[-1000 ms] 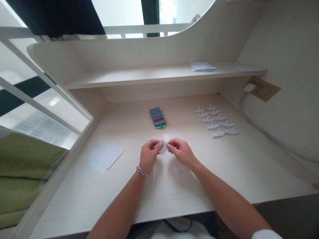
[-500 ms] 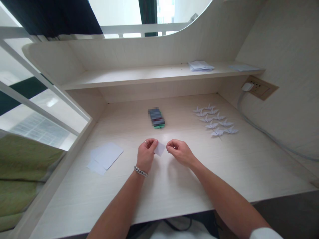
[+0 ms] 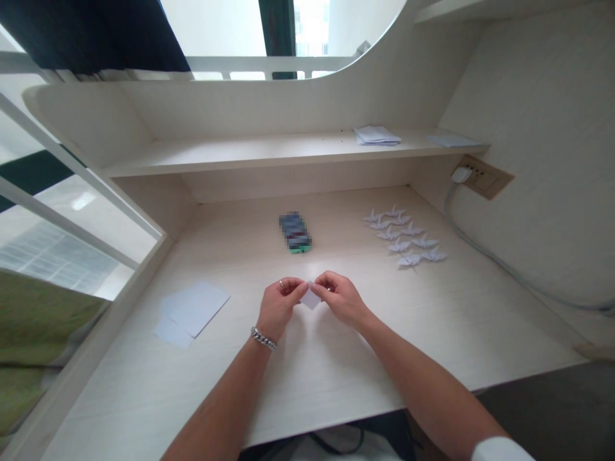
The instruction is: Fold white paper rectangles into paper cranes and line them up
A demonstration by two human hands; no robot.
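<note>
A small folded piece of white paper [image 3: 311, 299] is held just above the pale wooden desk [image 3: 336, 358], near its middle. My left hand [image 3: 278, 305], with a ring and a chain bracelet, pinches the paper's left edge. My right hand [image 3: 338, 298] pinches its right edge, fingertips curled in and almost meeting the left hand's. Both hands are closed on the paper.
Several white paper cranes [image 3: 403, 234] lie in rows at the right. A blurred phone [image 3: 295, 232] rests behind the hands. Loose white sheets [image 3: 191, 310] lie at the left. More paper [image 3: 377, 135] sits on the shelf. A cable [image 3: 500, 262] runs from the wall socket [image 3: 473, 174].
My hands have drawn closer together around the paper, which now shows less between the fingers. The view has shifted slightly, so everything sits a bit further left.
</note>
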